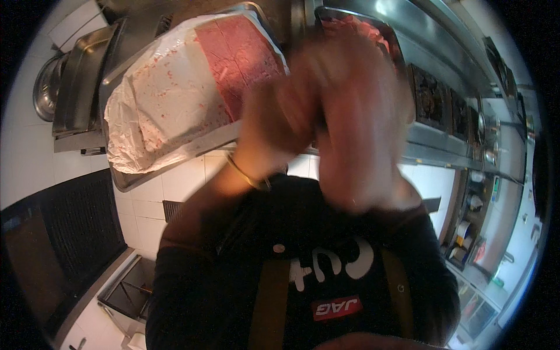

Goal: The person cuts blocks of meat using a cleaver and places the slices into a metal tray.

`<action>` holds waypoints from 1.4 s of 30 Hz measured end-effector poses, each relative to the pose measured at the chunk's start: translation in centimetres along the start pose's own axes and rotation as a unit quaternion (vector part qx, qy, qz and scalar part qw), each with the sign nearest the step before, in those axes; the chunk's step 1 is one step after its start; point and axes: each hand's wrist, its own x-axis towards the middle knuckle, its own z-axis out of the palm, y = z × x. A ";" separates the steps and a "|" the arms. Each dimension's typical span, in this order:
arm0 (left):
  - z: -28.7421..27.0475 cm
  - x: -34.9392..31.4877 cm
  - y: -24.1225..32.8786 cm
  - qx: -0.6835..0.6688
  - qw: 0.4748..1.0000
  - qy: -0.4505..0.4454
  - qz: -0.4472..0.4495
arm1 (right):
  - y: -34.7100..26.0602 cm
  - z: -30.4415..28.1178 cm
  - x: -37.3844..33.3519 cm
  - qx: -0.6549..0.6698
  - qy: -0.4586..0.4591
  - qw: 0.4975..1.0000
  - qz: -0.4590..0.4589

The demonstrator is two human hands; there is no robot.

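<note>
Both of my hands are raised close together above the front of the counter, smeared by motion. A thin yellow band circles the wrist of my left hand [286, 111]. Its fingers overlap or sit very near my right hand [359, 111], and I cannot tell whether they touch. Nothing can be made out in either hand. Beside my left hand lies a flat slab of pink raw meat [236, 52] with cut lines across it. Crumpled white paper [169, 93], dotted with meat bits, lies under it on a metal tray [125, 182]. Behind my right hand, more red meat pieces [350, 24] fill a dark tray, partly hidden.
Stove grates [431, 93] line the right side of the steel counter. At the far left stand a deep metal pan [87, 70] and a round metal bowl [45, 87]. Shelves with kitchenware [466, 224] stand at the right, and a dark mat [81, 221] is at the left.
</note>
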 end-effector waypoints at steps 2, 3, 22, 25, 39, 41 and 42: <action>-2.6 2.6 -2.7 0.063 0.997 0.019 0.041 | 2.5 0.7 6.2 -0.163 -0.090 0.977 -0.108; -2.7 3.1 -4.5 0.084 0.992 0.048 0.079 | 2.5 1.8 7.6 -0.031 -0.086 0.995 -0.047; -4.4 4.0 -5.9 0.101 0.984 0.132 0.068 | 4.8 6.9 10.4 0.297 -0.026 0.944 0.141; -6.6 4.8 -6.9 0.187 0.969 0.126 0.103 | 4.3 6.4 12.8 0.342 -0.046 0.925 0.160; -6.9 9.6 -5.1 -0.121 0.980 0.142 -0.062 | 4.4 5.9 15.7 0.189 -0.012 0.939 0.286; -6.9 9.4 -4.7 -0.132 0.979 0.119 -0.103 | 4.9 6.2 15.5 0.197 0.001 0.947 0.254; -7.0 9.1 -5.0 -0.118 0.982 0.103 -0.105 | 5.1 6.3 15.3 0.201 0.009 0.950 0.238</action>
